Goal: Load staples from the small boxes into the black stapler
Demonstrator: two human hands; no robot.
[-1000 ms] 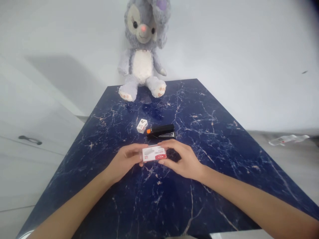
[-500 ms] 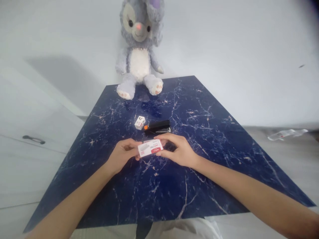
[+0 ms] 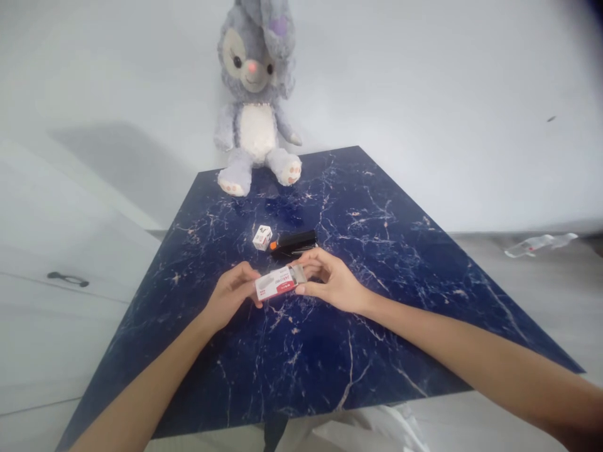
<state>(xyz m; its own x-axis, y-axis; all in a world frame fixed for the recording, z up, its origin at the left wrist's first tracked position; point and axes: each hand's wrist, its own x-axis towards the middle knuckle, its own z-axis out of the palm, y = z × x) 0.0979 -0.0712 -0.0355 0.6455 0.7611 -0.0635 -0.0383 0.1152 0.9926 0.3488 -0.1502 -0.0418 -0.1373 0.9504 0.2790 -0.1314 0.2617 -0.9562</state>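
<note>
My left hand (image 3: 234, 293) pinches the left end of a small red-and-white staple box (image 3: 274, 282), fingers behind and thumb in front. At the right end of the box, its greyish inner tray (image 3: 298, 274) sticks out of the sleeve. My right hand (image 3: 333, 284) is closed around that end, thumb below and fingers above. The box is held tilted over the blue table. Just beyond my hands lies a black stapler (image 3: 294, 244) with an orange tip. To its left sits a small white printed box (image 3: 262, 237).
A grey plush toy (image 3: 257, 125) sits at the far edge of the dark blue marble-patterned table (image 3: 377, 351), against the wall. A white cabinet with a dark handle (image 3: 68, 279) stands on the left. On the floor at right lies a clear plastic bottle (image 3: 530, 245).
The inner tray has come out of the right end of the staple box, and my right fingers have shifted there. The view has tilted up slightly.
</note>
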